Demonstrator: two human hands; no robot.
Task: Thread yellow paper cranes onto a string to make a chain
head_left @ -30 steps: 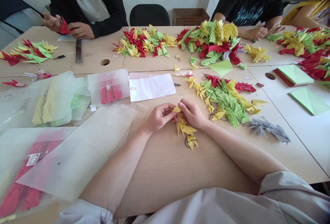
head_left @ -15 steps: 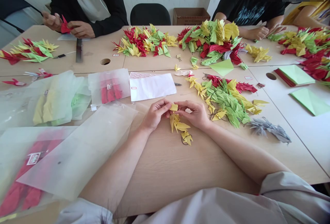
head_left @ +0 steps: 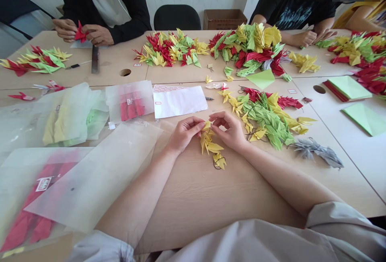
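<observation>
Between my two hands is a small folded yellow paper piece [head_left: 206, 125]. My left hand [head_left: 186, 133] pinches it between thumb and fingers. My right hand [head_left: 227, 130] has thumb and forefinger closed at the piece's right side; whether a thread is in them is too small to tell. Just below my hands a string of yellow origami cranes [head_left: 209, 145] hangs down to the table, with a dark cord looped at its lowest crane [head_left: 219, 161]. To the right of my right hand lies a bunch of green folded paper cranes [head_left: 265, 117].
Translucent plastic sleeves [head_left: 99, 173] with red, yellow and green paper cover the left side. A white paper sheet [head_left: 181, 102] lies ahead. Green paper squares [head_left: 366, 118] and a grey bundle [head_left: 318, 152] are at right. Across the table a co-worker's hands [head_left: 81, 33] hold a red paper crane.
My right fingers have closed in on the yellow piece, whose flat top now looks tilted and more pointed. Across the table, the co-worker's red crane has turned in their hands.
</observation>
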